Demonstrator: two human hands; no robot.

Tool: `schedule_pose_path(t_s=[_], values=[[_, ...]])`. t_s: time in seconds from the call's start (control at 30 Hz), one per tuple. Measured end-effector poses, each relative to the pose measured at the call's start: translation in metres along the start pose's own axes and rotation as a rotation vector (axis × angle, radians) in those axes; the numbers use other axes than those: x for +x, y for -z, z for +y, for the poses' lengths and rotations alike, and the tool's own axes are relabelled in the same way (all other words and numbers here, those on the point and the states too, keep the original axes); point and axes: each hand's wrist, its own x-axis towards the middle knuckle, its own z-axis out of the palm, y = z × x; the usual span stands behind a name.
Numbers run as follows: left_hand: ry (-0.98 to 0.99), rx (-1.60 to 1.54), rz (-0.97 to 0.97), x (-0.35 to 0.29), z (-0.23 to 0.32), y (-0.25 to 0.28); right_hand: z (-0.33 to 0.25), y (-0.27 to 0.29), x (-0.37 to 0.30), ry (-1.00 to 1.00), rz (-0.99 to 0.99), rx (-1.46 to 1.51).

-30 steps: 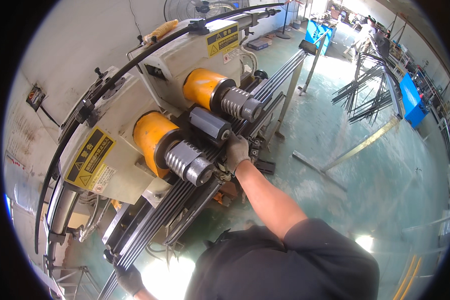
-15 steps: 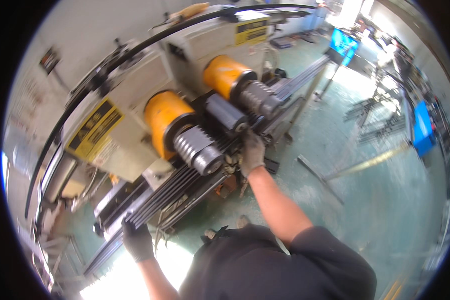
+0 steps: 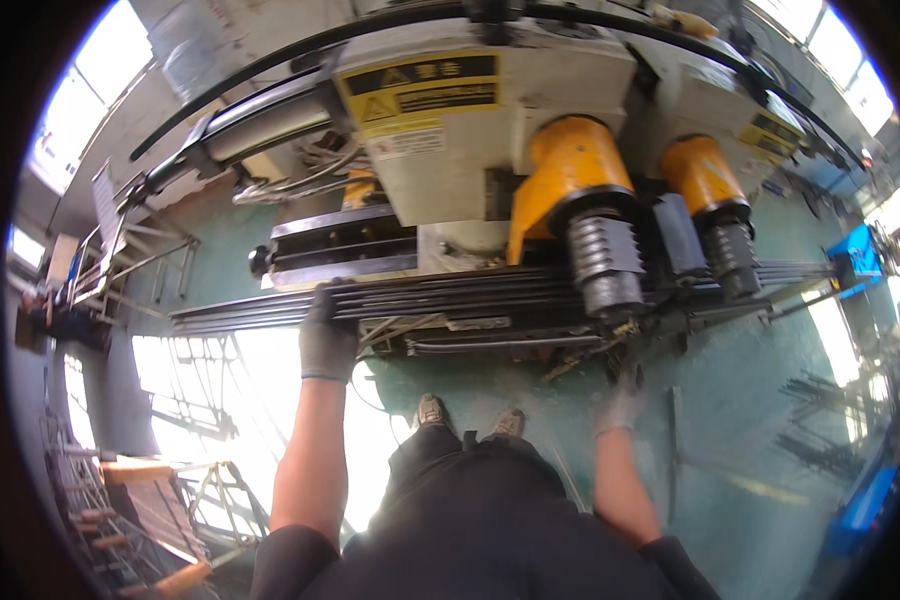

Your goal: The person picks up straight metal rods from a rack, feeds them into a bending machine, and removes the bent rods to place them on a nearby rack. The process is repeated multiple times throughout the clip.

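Several long dark metal bars [image 3: 430, 298] lie side by side across the front of a machine. My left hand [image 3: 327, 338], in a grey glove, grips them left of the machine's housing, its fingers curled over the near bars. My right hand [image 3: 620, 402], also gloved, is low in front of the machine, below a ribbed steel roller [image 3: 606, 262]. Its fingers are blurred, and whether they hold or touch anything cannot be made out. An orange sleeve [image 3: 575, 160] carries this roller. To its right is a second ribbed roller [image 3: 732, 255] with its own orange sleeve [image 3: 705, 175].
A pale machine housing [image 3: 440, 150] with yellow warning labels stands behind the bars. A curved black hose [image 3: 300, 55] arches above it. Metal frames [image 3: 160, 250] stand at the left. On the green floor at the right are dark bars [image 3: 820, 400] and blue panels [image 3: 860, 500].
My view has swung round, so the bars now run nearly level across it. My right hand has drawn back from beside the dark middle cylinder. My left hand stays on the bars.
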Motion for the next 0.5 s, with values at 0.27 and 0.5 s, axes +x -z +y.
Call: schedule_pose_path(t_s=[0.27,0.5], values=[[0.279,-0.920,-0.031,0.007,0.016,0.066,0.096,0.014,-0.044,-0.061,-0.116,-0.368],[0.030,-0.684,0.186,0.073,0.008,0.290,0.230,0.100,-0.051,0.096,-0.291,-1.204]])
